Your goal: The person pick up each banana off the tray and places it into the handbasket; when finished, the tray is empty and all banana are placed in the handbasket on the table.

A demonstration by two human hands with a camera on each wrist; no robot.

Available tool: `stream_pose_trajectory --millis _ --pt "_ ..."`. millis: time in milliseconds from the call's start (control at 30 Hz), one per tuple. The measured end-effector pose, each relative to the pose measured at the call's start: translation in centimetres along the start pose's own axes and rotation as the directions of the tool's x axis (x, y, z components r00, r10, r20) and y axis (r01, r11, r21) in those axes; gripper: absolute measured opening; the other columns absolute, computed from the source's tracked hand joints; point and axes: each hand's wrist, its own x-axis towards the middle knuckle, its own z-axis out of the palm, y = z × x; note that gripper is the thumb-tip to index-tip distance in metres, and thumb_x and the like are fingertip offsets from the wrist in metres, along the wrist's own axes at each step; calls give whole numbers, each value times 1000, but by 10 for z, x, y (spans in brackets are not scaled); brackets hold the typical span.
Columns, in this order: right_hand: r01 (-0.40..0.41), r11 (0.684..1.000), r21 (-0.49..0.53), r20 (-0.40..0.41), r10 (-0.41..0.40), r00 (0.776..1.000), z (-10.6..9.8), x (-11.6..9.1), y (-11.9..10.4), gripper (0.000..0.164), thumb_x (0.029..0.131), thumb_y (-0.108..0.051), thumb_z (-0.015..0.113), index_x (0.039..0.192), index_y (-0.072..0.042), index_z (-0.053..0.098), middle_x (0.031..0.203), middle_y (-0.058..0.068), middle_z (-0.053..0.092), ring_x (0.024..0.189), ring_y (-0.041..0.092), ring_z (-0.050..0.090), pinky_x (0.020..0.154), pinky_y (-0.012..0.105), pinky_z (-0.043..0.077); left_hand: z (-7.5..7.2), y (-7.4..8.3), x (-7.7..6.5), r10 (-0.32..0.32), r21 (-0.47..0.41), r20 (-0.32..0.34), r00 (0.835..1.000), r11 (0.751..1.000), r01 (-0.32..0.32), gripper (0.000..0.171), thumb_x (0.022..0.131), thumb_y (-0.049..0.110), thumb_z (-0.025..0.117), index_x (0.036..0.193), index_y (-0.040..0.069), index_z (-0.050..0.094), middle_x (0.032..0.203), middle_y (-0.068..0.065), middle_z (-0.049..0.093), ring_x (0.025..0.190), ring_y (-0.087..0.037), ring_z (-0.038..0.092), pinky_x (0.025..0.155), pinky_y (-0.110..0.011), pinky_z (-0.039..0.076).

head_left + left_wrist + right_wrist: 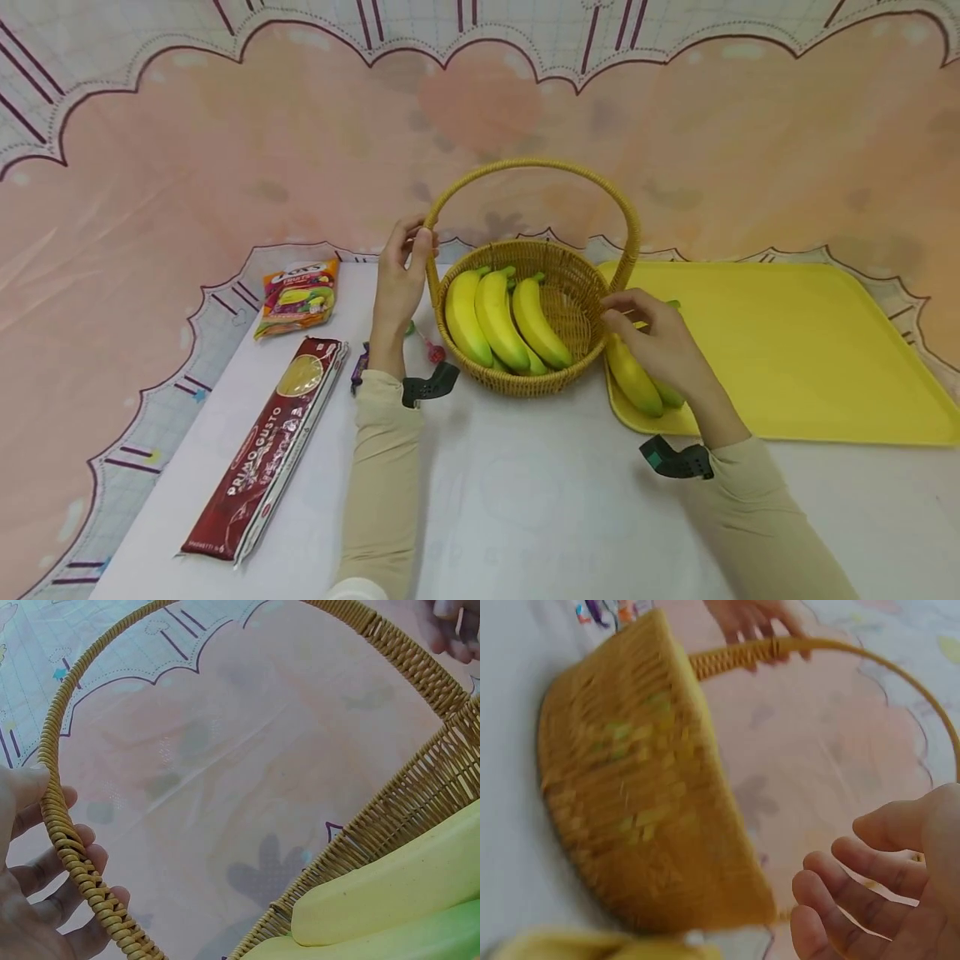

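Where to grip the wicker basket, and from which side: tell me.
Probably the top of the handle, from above: it arches over the basket from side to side, leaving open space beneath for a grip. The bananas inside lie toward the left, so gripping slightly left of the crown may balance better.

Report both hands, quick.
Left hand: closed, holding the basket handle.
Right hand: open, fingers loosely bent, holding nothing, by the side of the basket.

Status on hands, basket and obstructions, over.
Left hand grips handle; right hand empty beside basket. Basket holds bananas. Yellow tray close on the right; nothing plainly blocking.
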Motion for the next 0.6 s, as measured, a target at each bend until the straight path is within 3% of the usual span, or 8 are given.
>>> stream_pose_trajectory --millis 267,433,600 --pt "-70 997 -32 -80 67 995 -17 -23 35 44 98 -32 48 131 -2 48 122 19 52 111 34 51 87 41 43 -1 -10 3 20 -19 -7 1000 1000 -21 32 100 15 45 127 -3 51 96 8 54 90 -7 55 89 -33 48" --pt "-161 984 -81 -22 160 987 -20 -29 51 64 98 -39 47 142 3 32 127 27 42 113 40 45 83 45 45 -1 -27 8 4 -26 -8 1000 1000 -5 32 100 18 45 127 1 52 97 8 55 91 -9 55 90 -33 48" --pt "-233 966 -111 46 240 970 -18 -29 64 78 96 -44 47 147 7 18 135 32 35 120 45 41 93 55 42 1 -17 4 10 -22 -12 1000 1000 -10 32 100 14 44 126 -2 51 96 8 54 88 -7 54 90 -37 47"
